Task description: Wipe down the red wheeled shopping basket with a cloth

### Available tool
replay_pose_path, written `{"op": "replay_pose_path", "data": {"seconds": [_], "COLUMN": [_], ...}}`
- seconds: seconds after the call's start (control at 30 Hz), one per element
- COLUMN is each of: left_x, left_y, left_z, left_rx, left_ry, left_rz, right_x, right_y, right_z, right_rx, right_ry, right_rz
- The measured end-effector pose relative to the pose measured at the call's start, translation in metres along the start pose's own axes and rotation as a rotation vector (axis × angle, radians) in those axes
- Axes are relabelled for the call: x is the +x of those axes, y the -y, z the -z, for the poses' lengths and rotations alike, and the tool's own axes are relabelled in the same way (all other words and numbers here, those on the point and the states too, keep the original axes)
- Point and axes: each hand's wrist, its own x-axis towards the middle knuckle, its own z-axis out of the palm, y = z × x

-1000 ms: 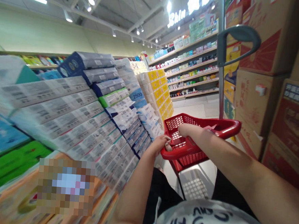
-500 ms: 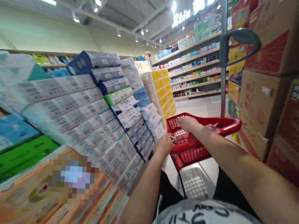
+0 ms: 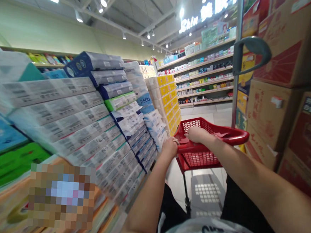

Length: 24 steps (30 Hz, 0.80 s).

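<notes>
A red plastic shopping cart (image 3: 199, 161) stands in front of me, its basket walls pierced like a grid. My left hand (image 3: 170, 146) is closed around the left end of the cart's red handle (image 3: 238, 137). Further in, my right hand (image 3: 197, 134) lies over the handle near its middle with curled fingers, partly hidden by the back of the hand. Inside the basket, little more than the red grid walls shows.
On the left rise stacked packs of paper tissue (image 3: 96, 130), with orange packs (image 3: 2, 205) nearest me. Cardboard boxes (image 3: 264, 113) are piled on the right, behind a metal pole with a grey loop handle (image 3: 251, 55). Stocked shelves (image 3: 206, 75) stand ahead, across a tiled floor (image 3: 214, 113).
The stacks on the left have slid left and nearer in view. The cart has turned slightly, showing more of its basket, and both hands have stayed on it.
</notes>
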Motion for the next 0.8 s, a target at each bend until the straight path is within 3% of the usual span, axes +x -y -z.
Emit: {"op": "replay_pose_path", "data": {"seconds": [0.07,0.13,0.23,0.33,0.4,0.53,0.6,0.63,0.8], "left_x": [-0.020,-0.036,-0.043,-0.035,-0.028,-0.023,-0.024,-0.025,-0.029], "left_y": [-0.007,-0.007,0.001,0.009,0.010,0.013,0.020,0.024,0.031], "left_z": [-0.006,-0.009,-0.006,0.003,0.010,0.024,0.028,0.028,0.020], "left_rx": [0.061,0.066,0.063,0.022,-0.077,-0.265,-0.282,-0.271,-0.060], "left_ry": [-0.158,-0.237,-0.251,-0.219,-0.242,-0.582,-0.678,-0.651,-0.293], "left_rz": [-0.080,-0.137,-0.127,0.014,0.035,-0.072,-0.076,-0.066,-0.060], "right_x": [0.001,0.000,-0.005,-0.012,-0.016,-0.020,-0.022,-0.022,-0.028], "right_y": [0.000,0.001,0.006,0.012,0.016,0.019,0.019,0.019,0.021], "right_z": [-0.002,-0.003,-0.002,0.000,0.002,0.003,0.003,0.003,0.007], "right_rx": [0.003,0.016,0.028,0.039,0.042,0.030,0.017,0.014,0.016], "right_ry": [0.006,-0.001,-0.021,-0.074,-0.117,-0.145,-0.153,-0.152,-0.145], "right_rz": [0.000,-0.008,-0.011,0.047,0.096,0.129,0.134,0.131,0.117]}}
